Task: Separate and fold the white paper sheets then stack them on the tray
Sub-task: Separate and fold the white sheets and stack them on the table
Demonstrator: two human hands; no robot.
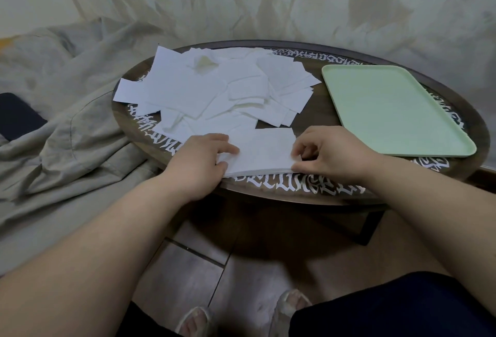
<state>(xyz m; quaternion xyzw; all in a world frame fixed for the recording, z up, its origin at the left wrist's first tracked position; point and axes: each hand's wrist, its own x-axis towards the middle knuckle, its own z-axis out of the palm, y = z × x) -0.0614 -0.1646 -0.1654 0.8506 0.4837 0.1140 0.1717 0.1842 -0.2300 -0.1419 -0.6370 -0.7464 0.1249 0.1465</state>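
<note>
A white paper sheet [261, 151] lies flat at the near edge of the round dark table [316, 111]. My left hand [200, 160] pinches its left edge between thumb and fingers. My right hand [330, 152] pinches its right edge with curled fingers. Behind the sheet, a loose pile of several white paper sheets [214, 89] covers the table's left half. The pale green tray [389, 108] sits on the right side of the table with nothing on it.
A grey rumpled blanket [67, 127] lies left of the table, and a draped cloth backdrop [268, 1] hangs behind it. White lettering runs round the table's rim. Tiled floor, my knees and my sandalled feet are below the near edge.
</note>
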